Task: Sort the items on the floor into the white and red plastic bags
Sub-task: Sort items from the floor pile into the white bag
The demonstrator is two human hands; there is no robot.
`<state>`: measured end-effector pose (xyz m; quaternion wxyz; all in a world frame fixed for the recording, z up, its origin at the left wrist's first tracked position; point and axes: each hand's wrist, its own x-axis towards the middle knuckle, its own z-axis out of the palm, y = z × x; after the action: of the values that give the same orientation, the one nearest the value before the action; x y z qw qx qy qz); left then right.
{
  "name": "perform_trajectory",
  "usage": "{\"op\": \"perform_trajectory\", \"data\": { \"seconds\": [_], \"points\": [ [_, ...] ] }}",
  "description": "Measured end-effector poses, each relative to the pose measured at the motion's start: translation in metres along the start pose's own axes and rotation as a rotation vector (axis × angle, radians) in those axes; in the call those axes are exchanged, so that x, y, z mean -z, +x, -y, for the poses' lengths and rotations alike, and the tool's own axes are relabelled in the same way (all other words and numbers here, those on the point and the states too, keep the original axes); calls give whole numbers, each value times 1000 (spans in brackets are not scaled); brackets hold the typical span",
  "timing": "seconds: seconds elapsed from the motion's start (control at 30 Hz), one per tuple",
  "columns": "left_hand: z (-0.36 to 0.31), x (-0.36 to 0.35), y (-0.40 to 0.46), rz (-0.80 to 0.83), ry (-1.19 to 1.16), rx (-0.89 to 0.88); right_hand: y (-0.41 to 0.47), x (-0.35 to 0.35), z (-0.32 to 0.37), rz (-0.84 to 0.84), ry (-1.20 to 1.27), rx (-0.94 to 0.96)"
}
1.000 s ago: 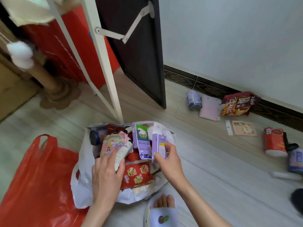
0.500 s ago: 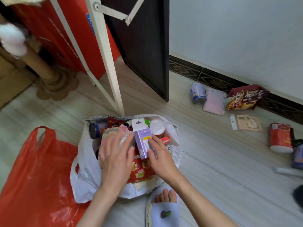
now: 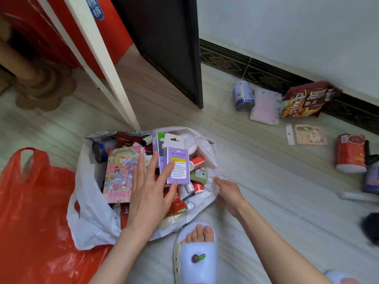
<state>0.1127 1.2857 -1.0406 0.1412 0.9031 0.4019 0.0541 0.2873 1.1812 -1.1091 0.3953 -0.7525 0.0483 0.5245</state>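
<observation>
The white plastic bag [image 3: 92, 220] lies open on the floor, full of packets, boxes and tubes. My left hand [image 3: 150, 193] rests flat on its contents, fingers spread, fingertips touching a purple box [image 3: 177, 166] and lying beside a colourful pink booklet [image 3: 121, 173]. My right hand [image 3: 228, 191] is off the bag's right rim, fingers relaxed, holding nothing. The red plastic bag [image 3: 30, 212] lies flat to the left. Near the wall lie a blue-white can [image 3: 243, 95], a pink notebook [image 3: 265, 106], a dark snack packet [image 3: 307, 99], a card [image 3: 310, 135] and a red can [image 3: 350, 153].
A dark door [image 3: 170, 44] and a white slanted frame leg [image 3: 106, 64] stand just behind the white bag. My foot in a pale blue slipper [image 3: 195, 257] sits in front of it. More items lie at the right edge, including a bottle [image 3: 372, 177].
My right hand let go of the purple box inside the white bag and drew back to the right. My left hand shifted onto the box and the contents.
</observation>
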Motion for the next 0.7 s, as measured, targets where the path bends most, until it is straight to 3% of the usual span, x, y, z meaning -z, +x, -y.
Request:
{"op": "perform_trajectory", "data": {
  "seconds": [0.17, 0.3, 0.5, 0.7],
  "points": [
    [0, -1, 2, 19, -13, 40, -3, 3, -6, -45, 196, 10],
    [1, 0, 2, 57, 15, 16, -34, 10, 11, -136, 150, 199],
    [6, 7, 4, 100, 61, 12, -74, 21, 23, -136, 83, 393],
    [10, 6, 4, 140, 81, -9, -66, 26, 20, 9, 187, 262]
  ]
}}
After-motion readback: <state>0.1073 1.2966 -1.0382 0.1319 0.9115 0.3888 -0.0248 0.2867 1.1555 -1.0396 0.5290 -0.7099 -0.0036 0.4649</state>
